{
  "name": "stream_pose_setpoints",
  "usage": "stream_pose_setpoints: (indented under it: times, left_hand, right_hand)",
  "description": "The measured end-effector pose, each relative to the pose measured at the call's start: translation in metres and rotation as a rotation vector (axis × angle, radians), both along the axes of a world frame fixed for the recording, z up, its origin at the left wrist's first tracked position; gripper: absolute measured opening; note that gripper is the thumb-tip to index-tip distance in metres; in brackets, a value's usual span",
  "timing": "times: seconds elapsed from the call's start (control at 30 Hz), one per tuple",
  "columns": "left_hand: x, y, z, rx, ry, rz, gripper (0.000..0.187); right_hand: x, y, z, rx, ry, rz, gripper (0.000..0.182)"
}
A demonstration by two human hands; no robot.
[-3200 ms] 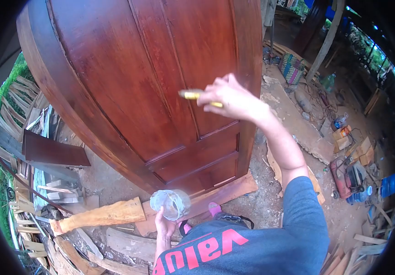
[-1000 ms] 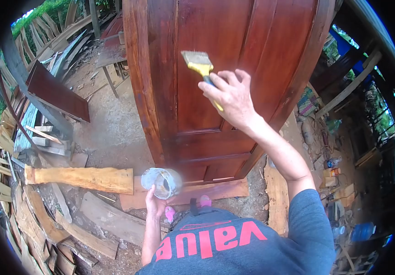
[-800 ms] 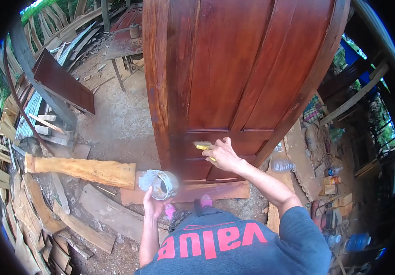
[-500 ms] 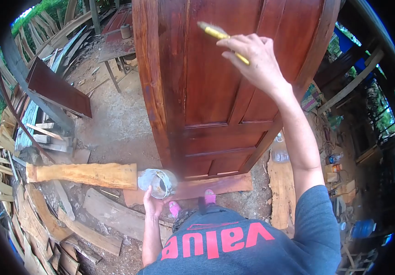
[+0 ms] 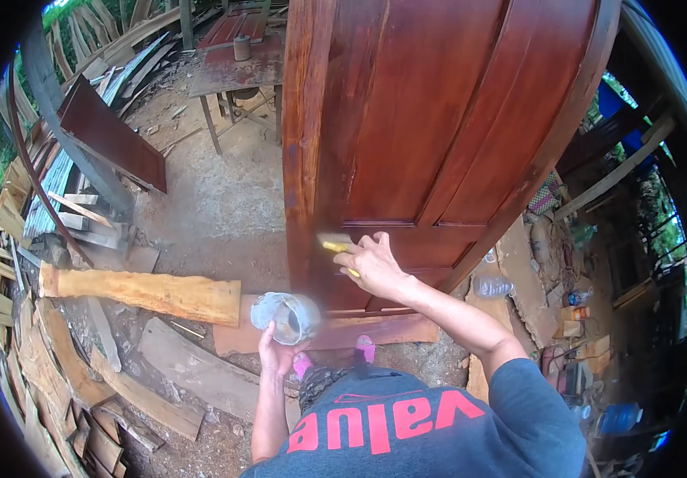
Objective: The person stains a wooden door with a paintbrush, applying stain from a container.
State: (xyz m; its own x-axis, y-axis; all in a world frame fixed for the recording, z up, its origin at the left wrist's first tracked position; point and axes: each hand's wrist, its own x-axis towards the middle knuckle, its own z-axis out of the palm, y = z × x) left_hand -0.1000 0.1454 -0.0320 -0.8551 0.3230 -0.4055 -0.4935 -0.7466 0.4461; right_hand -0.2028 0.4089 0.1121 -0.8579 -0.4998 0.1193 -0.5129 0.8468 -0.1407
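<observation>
In front of me stands a reddish-brown panelled wooden door [image 5: 423, 111], upright. My right hand [image 5: 378, 268] is closed round the yellow handle of a paintbrush [image 5: 335, 246]. The bristles point left and overlap the door's left side, about level with the rail under the tall panels. Lower down and to the left, my left hand [image 5: 276, 356] grips a cloudy plastic tub [image 5: 301, 319] by its side and underside. The tub's mouth faces up, and its inner wall looks stained. Its contents are mostly out of sight.
A long raw plank [image 5: 144, 288] lies left of the tub, with several more boards [image 5: 192, 362] below it. A dark wooden panel [image 5: 112, 135] leans by a post. Behind is a worktable [image 5: 240, 68]. Plastic bottles [image 5: 493, 287] stand to the right.
My right hand has brought the brush down from the upper panel to the lower rail area. The view has shifted, so the door sits farther right. My left hand still holds the tub.
</observation>
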Motion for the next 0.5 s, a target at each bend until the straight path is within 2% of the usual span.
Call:
stream_pose_setpoints:
  times: [0.1,0.13,0.2,0.27,0.37,0.43,0.5]
  left_hand:
    - [0.007,-0.026,-0.011,-0.052,-0.032,0.004,0.074]
    - [0.008,-0.034,-0.014,-0.090,-0.042,0.004,0.078]
    - [0.010,-0.045,-0.023,-0.135,-0.064,0.013,0.082]
    - [0.011,-0.055,-0.030,-0.149,-0.067,0.023,0.082]
    - [0.005,-0.056,-0.027,-0.155,-0.058,0.041,0.082]
    - [0.000,-0.052,-0.025,-0.114,-0.049,0.061,0.081]
    - [-0.005,-0.045,-0.020,-0.102,-0.040,0.063,0.081]
  right_hand:
    - [-0.006,-0.004,-0.012,0.160,-0.538,-0.034,0.022]
    - [-0.017,-0.004,0.007,0.156,-0.518,-0.026,0.025]
    - [-0.044,0.001,0.062,0.044,-0.271,-0.002,0.022]
    - [-0.071,-0.003,0.149,0.048,0.021,-0.031,0.021]
    - [-0.109,-0.002,0.258,-0.005,0.739,-0.010,0.021]
    - [-0.125,-0.004,0.309,-0.122,0.905,-0.185,0.017]
    - [-0.115,-0.022,0.337,-0.103,1.370,-0.098,0.024]
